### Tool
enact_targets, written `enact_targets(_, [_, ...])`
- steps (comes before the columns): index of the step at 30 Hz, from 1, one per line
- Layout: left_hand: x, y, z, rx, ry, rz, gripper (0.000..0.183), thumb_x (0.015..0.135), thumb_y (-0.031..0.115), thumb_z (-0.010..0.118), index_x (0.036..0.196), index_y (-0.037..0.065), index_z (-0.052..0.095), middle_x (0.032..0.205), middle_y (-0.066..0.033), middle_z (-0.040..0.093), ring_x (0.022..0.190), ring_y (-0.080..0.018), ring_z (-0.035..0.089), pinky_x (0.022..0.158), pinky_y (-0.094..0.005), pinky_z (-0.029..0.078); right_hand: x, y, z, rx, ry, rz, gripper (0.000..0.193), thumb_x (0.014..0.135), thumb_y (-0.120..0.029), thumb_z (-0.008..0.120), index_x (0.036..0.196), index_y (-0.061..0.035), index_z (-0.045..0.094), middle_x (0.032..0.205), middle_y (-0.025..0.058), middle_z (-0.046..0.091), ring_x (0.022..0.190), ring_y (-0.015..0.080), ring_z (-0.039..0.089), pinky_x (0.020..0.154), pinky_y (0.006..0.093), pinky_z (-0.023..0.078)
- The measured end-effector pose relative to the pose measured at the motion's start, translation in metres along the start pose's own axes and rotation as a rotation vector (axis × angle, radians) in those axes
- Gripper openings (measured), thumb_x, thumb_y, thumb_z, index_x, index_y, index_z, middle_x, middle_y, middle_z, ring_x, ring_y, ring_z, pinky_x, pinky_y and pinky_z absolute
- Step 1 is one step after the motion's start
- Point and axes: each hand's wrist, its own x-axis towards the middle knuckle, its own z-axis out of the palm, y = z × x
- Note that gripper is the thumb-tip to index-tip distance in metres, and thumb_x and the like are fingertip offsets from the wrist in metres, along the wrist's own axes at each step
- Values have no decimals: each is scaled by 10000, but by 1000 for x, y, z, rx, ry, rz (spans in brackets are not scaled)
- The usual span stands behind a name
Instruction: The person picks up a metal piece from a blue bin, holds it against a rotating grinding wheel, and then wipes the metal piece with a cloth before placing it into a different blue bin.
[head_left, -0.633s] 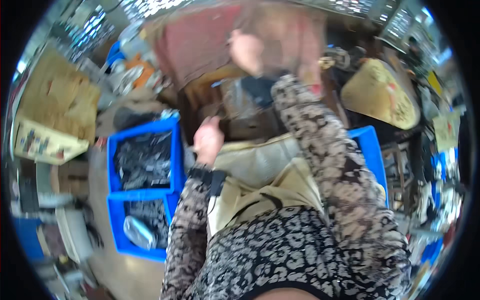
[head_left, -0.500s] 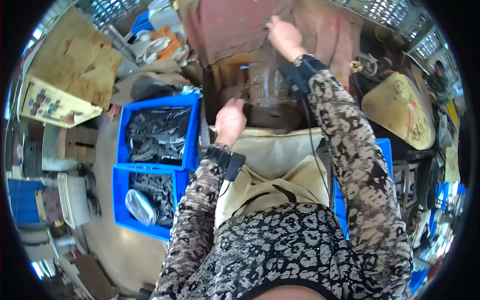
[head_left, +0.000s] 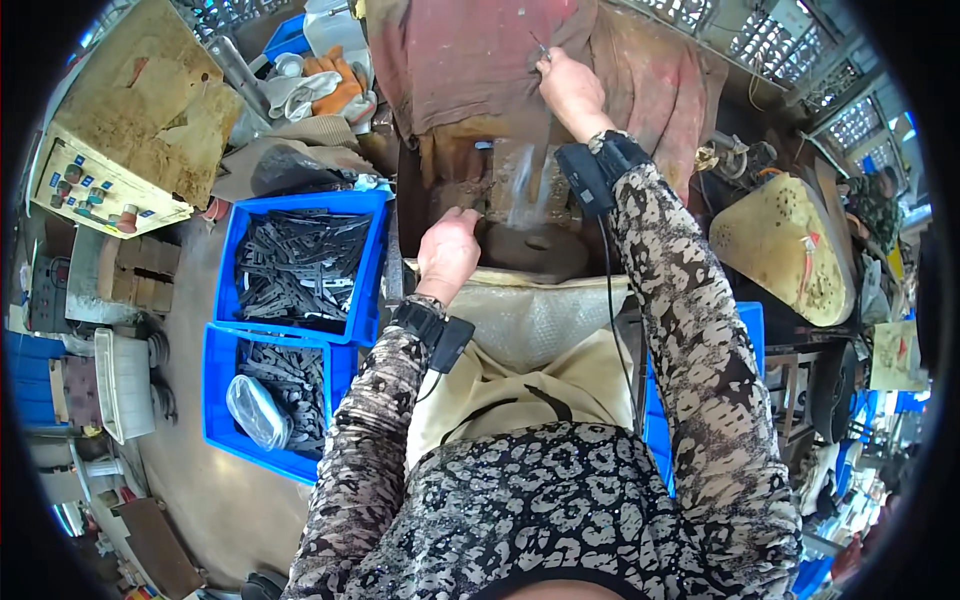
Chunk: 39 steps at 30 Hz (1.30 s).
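My right hand (head_left: 574, 92) is raised over the cloth-draped top of a machine, its fingers closed on a thin dark metal piece (head_left: 541, 44) whose narrow tip points up and left. Lower and to the left, my left hand (head_left: 448, 252) is curled at the front of the machine's open cavity; anything between its fingertips is too small to make out. Inside the cavity, a round dark disc (head_left: 535, 252) with a hole in its middle lies below a pale whitish streak (head_left: 522, 185). A reddish-brown cloth (head_left: 470, 70) hangs over the machine above it.
Two blue bins (head_left: 362, 290) of dark, flat metal pieces (head_left: 300, 262) stand at my left, one with a clear plastic package (head_left: 258, 412). A control box with knobs (head_left: 110, 200) is farther left, and a yellowish triangular panel (head_left: 785, 250) at right. A pale apron (head_left: 530, 385) covers my lap.
My left hand has shifted slightly left and down. The right hand stays over the cloth, and the thin piece in it shows more plainly. The whole view has shifted a little.
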Motion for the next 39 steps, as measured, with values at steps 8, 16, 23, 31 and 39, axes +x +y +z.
enact_targets(8, [0,4,-4,-3,-25,-11,299,732,1,519,984,101,644,931,-140,612,905,-342,611,763,-419,509,-1,-1,0,30,29,13,246,933,-300,477,1057,-111,575,984,179,661,969,384,618,806,491,474])
enact_targets(16, [-1,5,-6,5,-42,-65,300,753,8,509,986,112,666,933,-141,620,899,-343,614,770,-418,508,2,3,6,57,19,19,243,917,-304,497,1033,-105,574,894,180,660,883,395,625,761,515,482])
enact_targets(23, [-1,3,-3,29,-51,-64,313,766,10,502,1006,109,677,973,-143,627,924,-340,614,799,-409,507,1,2,2,97,32,25,236,915,-292,517,1022,-91,581,888,194,659,880,397,630,760,509,484])
enact_targets(31, [-1,-3,2,44,-81,-87,312,760,18,519,1013,111,677,990,-137,632,938,-338,614,808,-413,506,7,10,9,105,-13,20,227,919,-275,500,1023,-92,584,957,165,662,958,364,622,793,492,477])
enact_targets(39, [4,-28,22,-11,106,75,235,705,-9,562,913,56,648,872,-168,622,843,-355,607,742,-419,503,-45,21,-15,247,24,-143,281,934,-278,481,1096,-84,603,1010,178,642,954,364,604,767,433,480])
